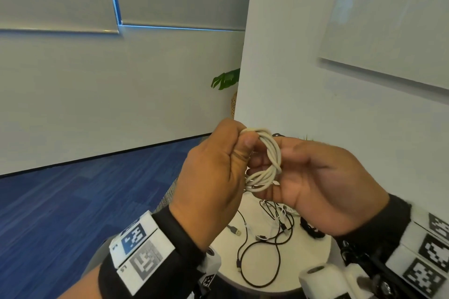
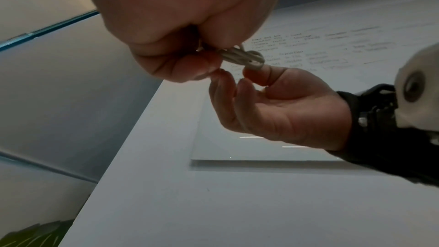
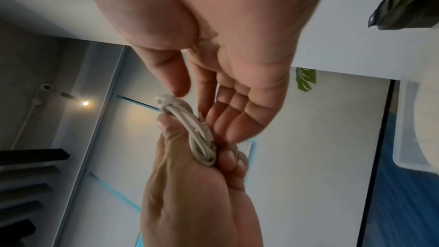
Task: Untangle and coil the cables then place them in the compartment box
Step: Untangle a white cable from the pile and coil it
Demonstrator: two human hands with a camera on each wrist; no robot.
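Both hands are raised well above the small round white table [image 1: 313, 264], with open air on every side of them and only a white wall corner [image 1: 245, 80] behind. The left hand [image 1: 209, 177] has its fingers and thumb curled tight round the upper bend of a white cable coil [image 1: 272, 165], several loops bunched together. The right hand [image 1: 323, 177] lies beside it with fingers nearly straight and relaxed — the coil's lower loops rest across those fingers, and nothing is pinched by them. Below, the remaining cables [image 1: 267, 238], black and white ones crossed over each other, sprawl on the tabletop; one black loop reaches close to the near rim, and a grey plug [image 1: 234, 230] lies apart to the left. Blue carpet [image 1: 73, 201] stretches away to the left, wide and unobstructed. The left wrist view shows what the head view hides: the underside of the left hand [image 2: 185, 48] pinching the coil [image 2: 244, 57] edge-on, the right hand [image 2: 282, 108] palm-up with its fingertips just touching the loops, and a glass board [image 2: 261, 149] with writing on the wall. The right wrist view gives the opposite side — the left thumb [image 3: 171, 129] pressed along the coil [image 3: 197, 134], the right hand's [image 3: 237, 72] straight fingers meeting it from above, and a clear box corner [image 3: 408, 138] at the right edge; its compartments cannot be made out.
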